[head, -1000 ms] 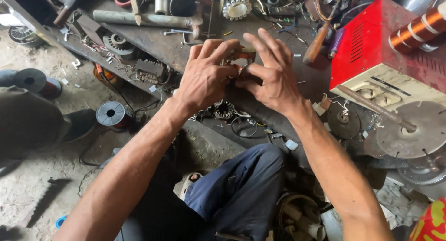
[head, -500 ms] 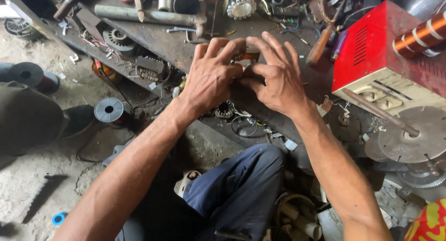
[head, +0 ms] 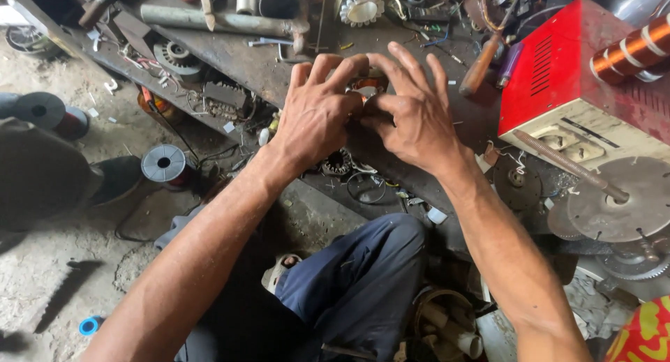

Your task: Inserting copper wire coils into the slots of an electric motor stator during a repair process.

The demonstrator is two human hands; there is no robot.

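On the bench (head: pixel 237 58), my left hand (head: pixel 317 118) and right hand (head: pixel 415 121) cup a small wound coil (head: pixel 366 91); I'd keep this close grip steady, fingertips even.

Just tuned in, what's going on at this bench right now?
A person seated at a cluttered workbench has both hands on a small copper-wound motor part. The left hand and right hand cover most of it, fingers spread, so its exact shape is hidden. A red metal box sits to the right, saw blades below it, and a wire spool lies on the floor.
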